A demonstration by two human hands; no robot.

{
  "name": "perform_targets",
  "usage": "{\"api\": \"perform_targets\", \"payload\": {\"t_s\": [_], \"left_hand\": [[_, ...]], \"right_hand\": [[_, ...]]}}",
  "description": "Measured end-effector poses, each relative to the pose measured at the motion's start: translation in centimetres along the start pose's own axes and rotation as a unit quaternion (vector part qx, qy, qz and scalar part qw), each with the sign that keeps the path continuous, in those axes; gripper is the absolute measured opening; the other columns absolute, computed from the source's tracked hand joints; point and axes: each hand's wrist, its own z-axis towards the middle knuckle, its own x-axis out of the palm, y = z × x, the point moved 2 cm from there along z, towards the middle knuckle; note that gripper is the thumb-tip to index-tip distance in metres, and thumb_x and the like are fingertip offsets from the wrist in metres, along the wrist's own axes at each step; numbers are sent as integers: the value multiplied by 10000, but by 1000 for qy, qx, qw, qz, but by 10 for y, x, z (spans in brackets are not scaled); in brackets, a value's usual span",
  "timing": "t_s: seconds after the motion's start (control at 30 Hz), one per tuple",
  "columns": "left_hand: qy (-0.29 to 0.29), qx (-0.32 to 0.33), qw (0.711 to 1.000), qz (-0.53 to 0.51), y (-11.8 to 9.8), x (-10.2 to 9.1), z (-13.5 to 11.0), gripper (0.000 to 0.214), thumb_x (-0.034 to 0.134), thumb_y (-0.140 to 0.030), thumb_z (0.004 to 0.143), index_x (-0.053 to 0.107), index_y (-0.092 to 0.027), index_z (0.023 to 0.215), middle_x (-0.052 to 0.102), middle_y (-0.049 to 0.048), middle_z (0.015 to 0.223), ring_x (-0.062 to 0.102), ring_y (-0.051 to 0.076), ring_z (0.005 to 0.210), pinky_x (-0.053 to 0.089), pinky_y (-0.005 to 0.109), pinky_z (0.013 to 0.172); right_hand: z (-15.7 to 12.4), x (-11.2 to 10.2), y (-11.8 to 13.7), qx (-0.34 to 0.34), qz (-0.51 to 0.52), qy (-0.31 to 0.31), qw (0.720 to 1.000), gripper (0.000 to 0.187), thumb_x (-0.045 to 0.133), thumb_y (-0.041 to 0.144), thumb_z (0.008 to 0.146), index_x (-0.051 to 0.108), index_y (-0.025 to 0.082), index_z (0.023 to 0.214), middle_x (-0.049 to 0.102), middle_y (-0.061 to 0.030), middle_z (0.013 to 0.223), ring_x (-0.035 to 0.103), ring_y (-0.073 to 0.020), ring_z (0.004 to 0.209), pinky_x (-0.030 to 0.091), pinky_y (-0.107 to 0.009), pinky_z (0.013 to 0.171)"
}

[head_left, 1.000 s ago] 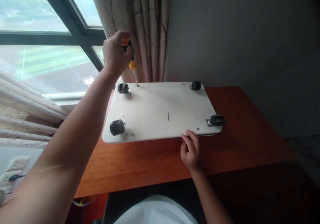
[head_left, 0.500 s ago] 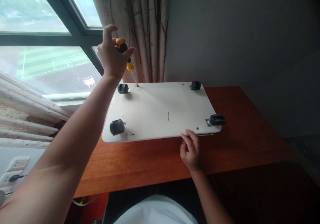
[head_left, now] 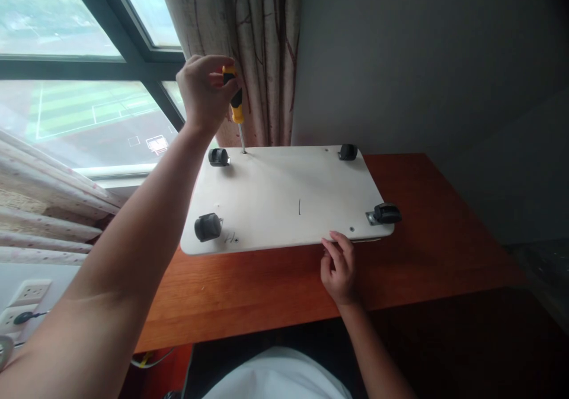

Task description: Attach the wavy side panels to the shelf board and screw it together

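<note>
- Left hand [head_left: 205, 93], upper centre-left of the frame: fingers curled tight round the black-and-yellow handle of a screwdriver [head_left: 235, 104], wrist bent over the top.
- Thin steel shaft [head_left: 242, 138] running down, tilted slightly, tip meeting the flat white rectangular board [head_left: 284, 197] at its far edge, just right of the far-left small black caster wheel [head_left: 219, 157]. Screw head itself too small to make out.
- Right hand [head_left: 340, 265], lower centre: fingers loosely bent, fingertips pressed against the near edge of the board, palm on the reddish-brown wooden tabletop [head_left: 267, 292]. Holding nothing, only bracing.
- Board lying wheels-up across the middle of the frame, three more casters showing: near-left round black wheel [head_left: 207, 227], far-right wheel [head_left: 347, 152], near-right wheel on a grey metal plate [head_left: 386, 213].
- Judged best for this step: bring the shaft fully upright over the screw, since a lean invites the tip to slip out and score the white face.
- Press down firmly through the handle while twisting; regrip without lifting the tip.
- Keep the bracing hand pushing against the near edge, so the board does not slide on the smooth wood.
- Reach is long, arm nearly straight: likely weak torque, so short, steady turns.
- Patterned beige curtain [head_left: 249, 49] hanging just behind the handle in the upper centre; worth keeping knuckles out of its folds.
</note>
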Motion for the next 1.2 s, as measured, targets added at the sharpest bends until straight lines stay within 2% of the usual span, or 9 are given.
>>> {"api": "perform_targets", "payload": {"t_s": [0.1,0.2,0.33,0.47,0.67,0.8,1.03,1.1,1.2], "left_hand": [[79,46,995,-27,-2,6,-1,380,727,-105,761,715,-246,1114,703,20,1078,681,178,910,599,394,907],[99,86,991,12,-3,9,-6,411,690,-88,789,677,-251,1166,655,48,1147,659,194,986,566,379,925],[33,96,991,89,-8,7,-13,395,872,-215,691,664,-248,1026,612,42,1041,603,200,920,530,370,853],[-28,51,991,121,-11,0,-12,393,933,-305,614,696,-230,918,601,36,1006,591,177,795,514,343,712],[16,37,999,34,1,-3,-4,302,704,-121,760,689,-281,1016,706,-23,977,660,163,888,551,312,803],[29,37,999,23,6,-7,-5,267,688,-158,798,681,-337,997,706,-31,985,660,191,920,564,361,822],[-37,-9,991,127,6,-16,-2,499,930,-261,542,781,-296,1017,643,35,1026,605,166,687,553,404,749],[-13,-4,994,104,4,-17,0,455,888,-230,596,776,-295,1033,673,28,1039,626,189,767,570,422,791],[100,12,995,16,0,-15,2,454,814,-169,667,742,-289,1099,708,12,1107,637,219,954,584,446,901]], "right_hand": [[-2,1,-1,2,2,-3,1000,640,513,-57,845,536,255,1403,561,-128,1319,576,-263,1260,607,-470,950],[-3,2,-1,4,3,-7,1000,635,518,-55,843,544,254,1398,565,-131,1314,578,-266,1254,604,-476,951],[-3,1,0,2,0,-9,1000,640,522,-55,838,546,255,1399,570,-129,1310,581,-265,1249,600,-477,958],[-1,1,0,3,2,-9,1000,631,512,-50,845,549,254,1397,568,-126,1311,580,-259,1252,596,-467,967],[-1,1,-1,0,1,-12,1000,622,503,-39,855,543,261,1398,573,-122,1300,580,-256,1255,600,-461,961],[-3,2,-2,6,3,-8,1000,593,493,-22,863,556,261,1380,570,-126,1305,589,-260,1246,606,-473,953],[-3,2,-3,6,3,-10,1000,599,496,-31,857,559,257,1378,571,-128,1304,591,-259,1240,605,-473,953],[-3,2,-2,5,2,-9,1000,602,500,-33,857,557,257,1381,574,-127,1300,587,-261,1247,604,-471,956],[-4,2,-2,10,3,-5,1000,595,496,-21,867,553,263,1387,569,-127,1310,581,-261,1258,603,-468,958]]}}
